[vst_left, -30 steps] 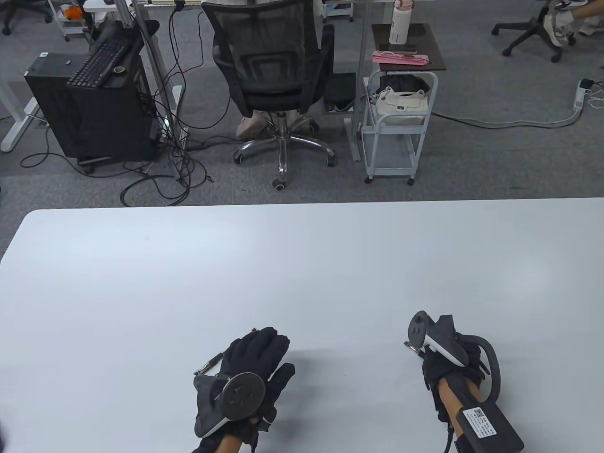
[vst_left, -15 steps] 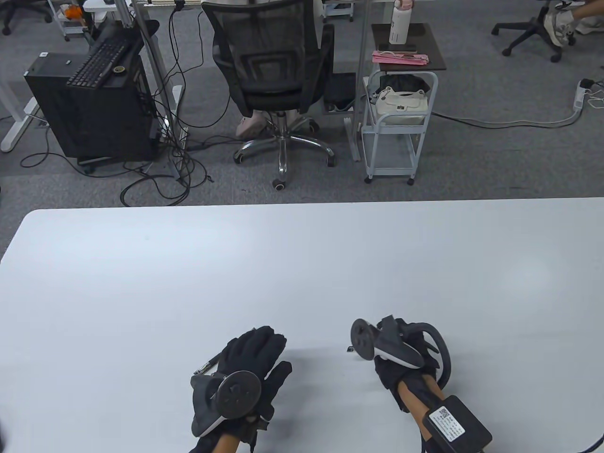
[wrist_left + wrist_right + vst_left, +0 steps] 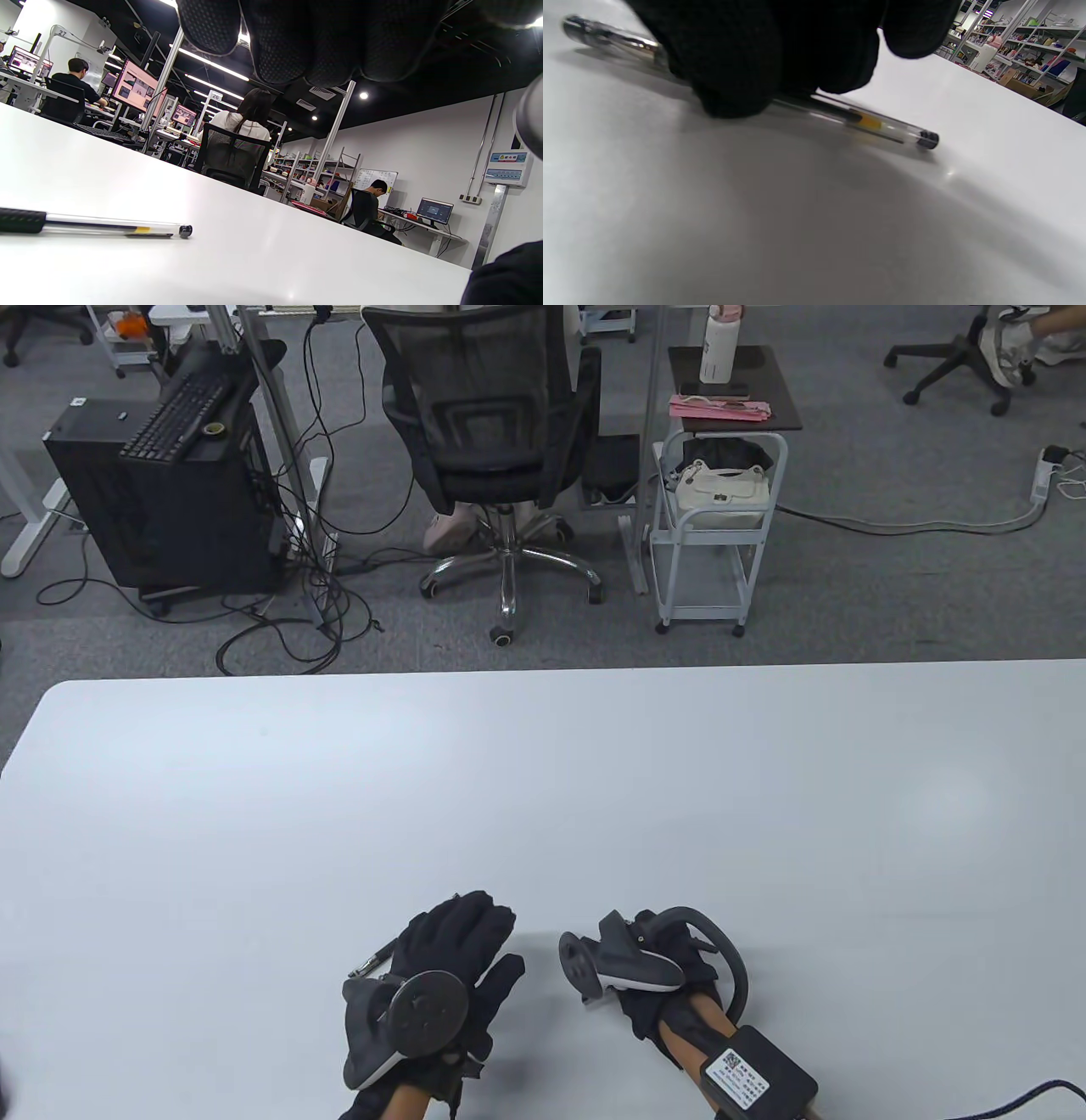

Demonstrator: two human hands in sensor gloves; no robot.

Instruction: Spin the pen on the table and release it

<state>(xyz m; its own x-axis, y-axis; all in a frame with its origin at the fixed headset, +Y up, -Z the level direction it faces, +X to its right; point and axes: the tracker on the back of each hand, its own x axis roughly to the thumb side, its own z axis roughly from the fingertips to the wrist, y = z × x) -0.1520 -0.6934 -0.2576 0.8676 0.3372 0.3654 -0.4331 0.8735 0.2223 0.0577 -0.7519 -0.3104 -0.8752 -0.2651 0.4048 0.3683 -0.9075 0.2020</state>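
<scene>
Two clear-barrelled pens are on the white table (image 3: 543,780). One pen (image 3: 377,960) sticks out to the left from under my left hand (image 3: 462,933), which lies flat with its fingers stretched out. In the left wrist view this pen (image 3: 110,226) lies free on the table, below my fingers (image 3: 314,38). My right hand (image 3: 657,984) is close to the right of the left hand, mostly hidden under its tracker. In the right wrist view its fingers (image 3: 734,63) grip a second pen (image 3: 874,123) that lies low against the table.
The table's far edge (image 3: 543,670) has an office chair (image 3: 484,424) and a white trolley (image 3: 717,526) on the floor behind it. A black box on my right forearm (image 3: 755,1082) and its cable sit at the front edge.
My right hand has moved left and a little nearer with its pen, ending beside the left hand. The left hand and its pen have stayed in place.
</scene>
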